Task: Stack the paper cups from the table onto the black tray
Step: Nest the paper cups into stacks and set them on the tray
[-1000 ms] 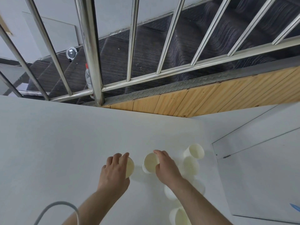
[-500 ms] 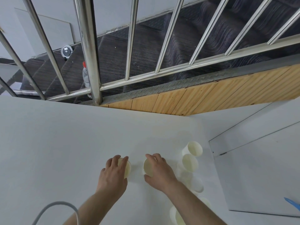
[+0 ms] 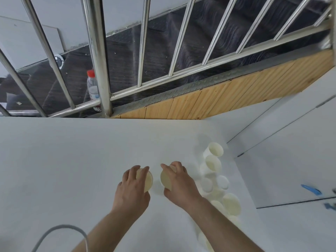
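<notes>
Two cups held over my counter (image 3: 63, 160); left hand (image 3: 133, 188) fingers clamped on one cup (image 3: 147, 180); right hand (image 3: 179, 184) fingers clamped on another cup (image 3: 165, 180); mouths face each other.

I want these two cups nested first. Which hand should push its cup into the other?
Probably the right hand: its cup faces the left hand's cup mouth to mouth, so one must turn; the right also sits beside the remaining cups.

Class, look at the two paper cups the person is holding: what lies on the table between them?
Nothing: in the head view only bare white table shows between the left hand's paper cup and the right hand's paper cup.
</notes>
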Demonstrator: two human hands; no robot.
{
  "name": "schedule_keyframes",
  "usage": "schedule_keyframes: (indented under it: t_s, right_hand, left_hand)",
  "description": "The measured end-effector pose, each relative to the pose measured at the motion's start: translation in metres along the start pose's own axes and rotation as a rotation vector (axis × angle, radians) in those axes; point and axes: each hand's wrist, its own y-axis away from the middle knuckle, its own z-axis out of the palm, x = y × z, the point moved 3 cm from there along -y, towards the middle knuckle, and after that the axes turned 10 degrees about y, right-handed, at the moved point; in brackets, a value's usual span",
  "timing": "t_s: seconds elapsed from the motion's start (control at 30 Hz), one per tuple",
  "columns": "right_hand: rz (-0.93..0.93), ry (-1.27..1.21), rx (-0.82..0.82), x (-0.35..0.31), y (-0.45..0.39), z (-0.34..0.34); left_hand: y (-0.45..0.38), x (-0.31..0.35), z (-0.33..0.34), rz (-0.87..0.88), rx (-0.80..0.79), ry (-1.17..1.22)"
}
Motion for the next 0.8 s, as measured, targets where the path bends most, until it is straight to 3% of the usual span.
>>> schedule_keyframes:
  t_s: [0.47,0.8]
  right_hand:
    - [0.158,0.007,0.082,-0.06,0.088,-0.007]
    - [0.118,-0.087,0.114,-0.162,0.167,0.022]
  left_hand:
    - [0.075,-0.019,-0.04,0.148,-0.007,-0.046]
    - [0.198,-0.08,-0.085,0.116,0.059,-0.043]
